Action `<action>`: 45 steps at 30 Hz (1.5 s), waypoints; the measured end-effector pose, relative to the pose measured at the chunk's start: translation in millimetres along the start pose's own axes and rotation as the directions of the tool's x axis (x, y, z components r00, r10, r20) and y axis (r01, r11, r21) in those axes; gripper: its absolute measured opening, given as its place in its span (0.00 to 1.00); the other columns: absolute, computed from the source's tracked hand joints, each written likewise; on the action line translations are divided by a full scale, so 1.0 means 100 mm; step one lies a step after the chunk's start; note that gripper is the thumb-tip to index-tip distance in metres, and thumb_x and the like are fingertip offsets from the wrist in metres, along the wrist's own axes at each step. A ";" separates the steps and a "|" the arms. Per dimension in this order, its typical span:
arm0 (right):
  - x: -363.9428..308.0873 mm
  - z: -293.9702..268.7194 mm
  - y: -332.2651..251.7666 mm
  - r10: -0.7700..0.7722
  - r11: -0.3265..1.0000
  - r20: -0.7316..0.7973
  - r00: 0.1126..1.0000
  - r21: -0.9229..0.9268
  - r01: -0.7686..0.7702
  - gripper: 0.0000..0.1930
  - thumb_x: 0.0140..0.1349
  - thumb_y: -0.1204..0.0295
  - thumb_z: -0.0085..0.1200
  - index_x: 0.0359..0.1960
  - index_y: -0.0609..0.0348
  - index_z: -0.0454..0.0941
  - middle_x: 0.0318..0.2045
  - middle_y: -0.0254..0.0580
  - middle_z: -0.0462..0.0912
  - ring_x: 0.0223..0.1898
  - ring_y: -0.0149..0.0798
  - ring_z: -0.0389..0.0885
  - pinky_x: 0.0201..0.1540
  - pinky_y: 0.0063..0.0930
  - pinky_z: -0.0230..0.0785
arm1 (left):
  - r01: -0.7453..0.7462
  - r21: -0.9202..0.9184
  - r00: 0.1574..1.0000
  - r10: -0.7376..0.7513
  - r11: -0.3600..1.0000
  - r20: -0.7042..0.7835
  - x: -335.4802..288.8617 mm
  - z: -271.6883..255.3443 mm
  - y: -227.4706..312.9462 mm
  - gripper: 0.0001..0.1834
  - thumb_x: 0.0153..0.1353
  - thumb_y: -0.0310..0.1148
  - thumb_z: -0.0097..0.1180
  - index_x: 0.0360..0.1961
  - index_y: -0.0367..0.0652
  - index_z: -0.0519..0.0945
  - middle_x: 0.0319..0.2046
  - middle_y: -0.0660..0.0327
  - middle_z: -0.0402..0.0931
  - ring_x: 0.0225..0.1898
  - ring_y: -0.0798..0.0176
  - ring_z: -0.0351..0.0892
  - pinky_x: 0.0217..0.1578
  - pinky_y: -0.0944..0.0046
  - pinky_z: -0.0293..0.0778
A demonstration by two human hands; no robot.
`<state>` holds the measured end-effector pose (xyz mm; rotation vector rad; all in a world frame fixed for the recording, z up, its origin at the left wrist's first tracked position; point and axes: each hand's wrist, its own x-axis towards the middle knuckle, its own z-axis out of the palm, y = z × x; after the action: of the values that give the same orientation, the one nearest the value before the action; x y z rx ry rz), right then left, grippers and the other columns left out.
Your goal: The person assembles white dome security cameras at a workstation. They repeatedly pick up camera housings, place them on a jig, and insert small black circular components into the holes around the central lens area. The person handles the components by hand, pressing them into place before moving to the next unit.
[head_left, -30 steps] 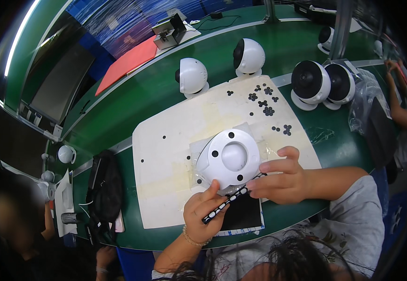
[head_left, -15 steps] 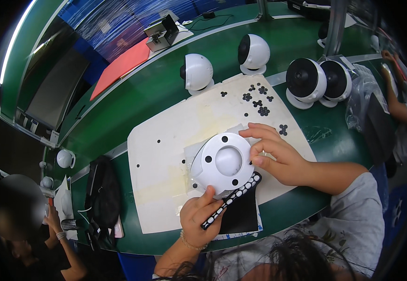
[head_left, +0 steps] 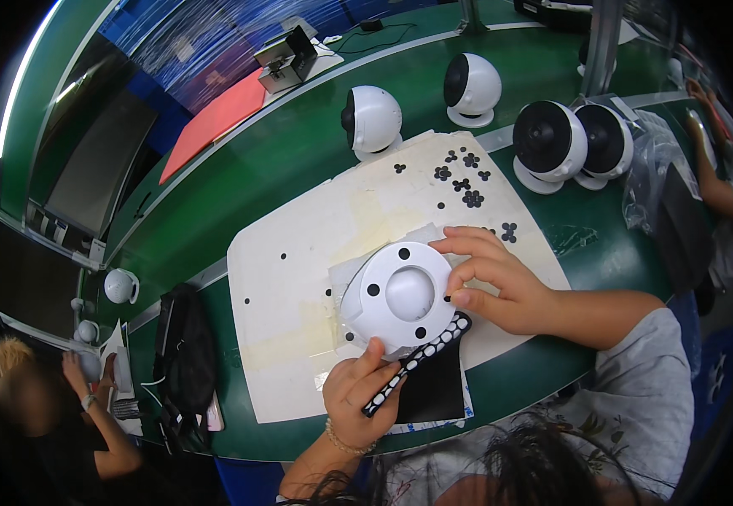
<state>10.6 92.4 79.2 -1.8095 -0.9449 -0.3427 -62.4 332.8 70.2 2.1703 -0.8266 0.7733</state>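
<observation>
A white rounded device lies base up, its ring-shaped base facing me, with several round black pads stuck around the ring. My left hand is closed on a narrow black strip with white ovals, and its thumb presses the base's lower edge. My right hand is at the ring's right side. Its thumb and a finger pinch around a small black round pad at the rim; the other fingers rest along the upper right edge. Under the strip lies a black sheet.
A pale board bears scattered black pads. Behind it two white ball-shaped devices stand on the green surface. Two more stand right, beside clear plastic bags. A black bag lies left, near another person.
The two ball-shaped devices behind the board have shifted right. My right finger and thumb stay at the ring's right rim, barely moved. The person at left has changed posture.
</observation>
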 end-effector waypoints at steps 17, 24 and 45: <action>-0.04 0.04 0.01 0.271 0.919 -0.071 0.960 0.315 -0.236 0.12 0.57 0.68 0.52 0.42 0.59 0.72 0.42 0.40 0.74 0.45 0.36 0.70 0.48 0.31 0.60 | -0.023 0.001 1.000 0.023 1.000 -0.005 -0.01 0.01 -0.04 0.15 0.34 0.18 0.60 0.28 0.37 0.78 0.49 0.47 0.70 0.26 0.57 0.77 0.25 0.65 0.69; 0.45 -0.02 -0.04 0.369 0.660 0.220 0.903 0.622 -0.422 0.12 0.57 0.68 0.53 0.38 0.63 0.71 0.32 0.35 0.76 0.34 0.24 0.72 0.38 0.18 0.65 | 0.022 -0.155 1.000 -0.021 0.988 0.009 -0.01 -0.05 -0.08 0.13 0.36 0.18 0.60 0.29 0.36 0.77 0.47 0.48 0.72 0.29 0.57 0.78 0.30 0.64 0.73; 1.67 -0.79 0.48 0.250 0.941 0.493 0.834 -0.328 -0.088 0.22 0.54 0.60 0.53 0.50 0.54 0.71 0.47 0.45 0.75 0.50 0.42 0.71 0.53 0.33 0.61 | 0.612 -0.102 0.791 -0.604 0.784 0.101 0.49 -0.16 -0.30 0.22 0.47 0.32 0.63 0.41 0.33 0.71 0.39 0.50 0.73 0.41 0.60 0.72 0.41 0.65 0.68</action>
<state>169.5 89.2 184.7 -2.3105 -1.1366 0.1588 -14.8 346.1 103.5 2.1578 -0.1503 0.3060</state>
